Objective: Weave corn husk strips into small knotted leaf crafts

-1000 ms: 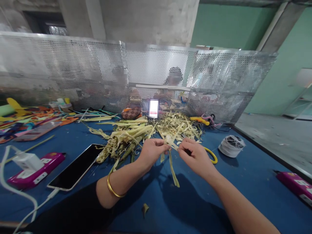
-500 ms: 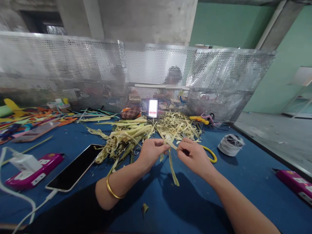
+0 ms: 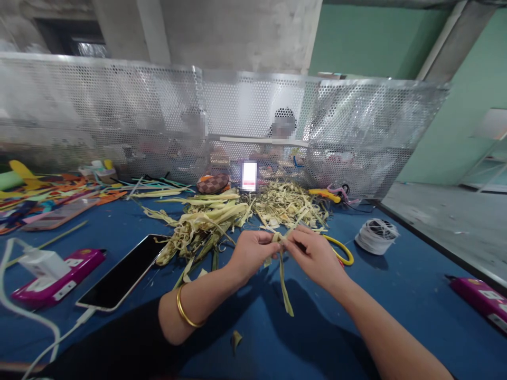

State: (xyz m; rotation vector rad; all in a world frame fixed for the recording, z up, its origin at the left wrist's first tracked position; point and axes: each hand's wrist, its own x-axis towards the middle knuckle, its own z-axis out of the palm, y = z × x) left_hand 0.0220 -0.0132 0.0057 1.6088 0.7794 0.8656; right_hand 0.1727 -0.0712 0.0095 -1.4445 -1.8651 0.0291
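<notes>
Between my hands are pale dried leaf strips (image 3: 285,287), folded over one another at the top, with one long end hanging down over the table. My left hand (image 3: 253,250) pinches the folded part between thumb and fingers. Close beside it, my right hand (image 3: 312,253) is closed on the same strips from the right, fingertips nearly touching the left ones. Just behind lie a bundle of dried leaves (image 3: 214,214) and a heap of leaf scraps (image 3: 289,203). Yellow loop handles (image 3: 344,252) show partly behind my right hand.
On the blue table (image 3: 301,338), a charging phone (image 3: 122,274) and a purple power strip (image 3: 59,279) lie left. A spool of white string (image 3: 376,236) and another purple strip (image 3: 479,298) are right. A perforated metal screen (image 3: 138,116) stands behind; people are visible through it.
My hands have drawn closer together, the right one moving left toward the fold. The crossed strips are now wrapped more tightly, and the hanging end sits slightly lower.
</notes>
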